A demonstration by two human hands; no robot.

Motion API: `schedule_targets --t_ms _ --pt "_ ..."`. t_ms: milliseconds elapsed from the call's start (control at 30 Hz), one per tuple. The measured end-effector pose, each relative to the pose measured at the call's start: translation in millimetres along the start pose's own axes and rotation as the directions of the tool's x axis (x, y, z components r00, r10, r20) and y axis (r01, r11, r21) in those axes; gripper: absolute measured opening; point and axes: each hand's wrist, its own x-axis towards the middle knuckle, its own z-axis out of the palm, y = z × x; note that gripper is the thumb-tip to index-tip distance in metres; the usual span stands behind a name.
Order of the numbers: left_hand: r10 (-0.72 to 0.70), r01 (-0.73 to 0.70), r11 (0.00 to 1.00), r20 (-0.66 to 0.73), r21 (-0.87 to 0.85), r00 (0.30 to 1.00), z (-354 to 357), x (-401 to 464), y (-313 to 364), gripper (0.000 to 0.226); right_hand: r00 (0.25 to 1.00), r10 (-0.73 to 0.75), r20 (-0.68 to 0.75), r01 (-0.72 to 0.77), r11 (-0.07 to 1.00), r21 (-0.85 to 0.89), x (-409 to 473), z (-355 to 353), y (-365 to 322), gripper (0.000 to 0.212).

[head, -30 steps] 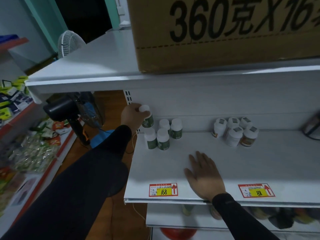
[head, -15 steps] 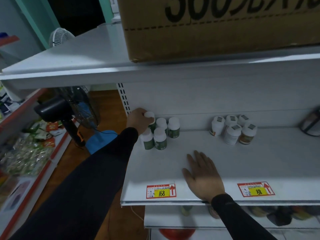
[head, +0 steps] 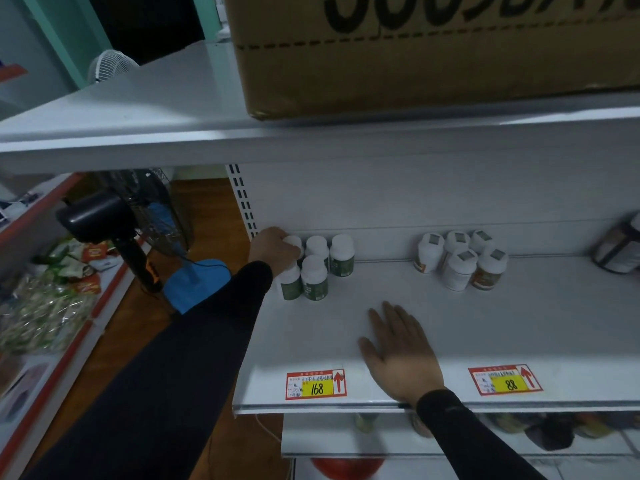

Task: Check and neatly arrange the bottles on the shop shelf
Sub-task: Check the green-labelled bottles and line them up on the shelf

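The small green-labelled bottle with a white cap (head: 293, 244) sits at the back left corner of the white metal shelf (head: 467, 317), and the left hand (head: 273, 250) is wrapped over its cap, fingers curled around it in a grip. Right beside it stand four more green-labelled white-capped bottles (head: 314, 277), packed tight: two continue the back row against the rear panel, two stand in front, and the front left one is partly hidden under the wrist.

The right hand (head: 401, 355) lies flat on the shelf near its front edge, palm down, fingers straight and spread, grasping nothing.

Further right, well apart from the green group, is a cluster of white bottles with orange-brown labels and grey squares on their caps (head: 460, 259), bunched together loosely. At the far right edge a dark glossy jar (head: 620, 245) is only partly in view.

On the shelf's front lip sit two red-and-yellow price tags, one reading 168 (head: 316, 384) and one reading 88 (head: 505, 380). Above, a large brown cardboard box with black print (head: 433, 50) rests on the upper shelf. Off to the left, a black standing fan with a blue base (head: 114, 220) stands on the wooden floor.
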Motion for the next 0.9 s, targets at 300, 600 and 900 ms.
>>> schedule_targets --t_ms 300,600,900 --pt "0.002 -0.002 0.996 -0.001 -0.093 1.0 -2.0 -5.8 -7.2 0.028 1.0 -0.003 -0.015 0.002 0.999 -0.033 0.8 2.5 0.7 0.061" --pt "-0.05 0.045 0.886 0.002 -0.462 0.999 -2.1 -46.1 -38.6 0.053 0.999 0.016 0.034 -0.015 1.0 -0.023 0.3 -1.8 -1.1 0.063" --pt "0.019 -0.003 0.911 0.035 -0.413 0.999 20.8 -65.1 -42.1 0.044 0.999 0.011 0.048 -0.009 0.999 -0.04 1.2 1.9 2.0 0.066"
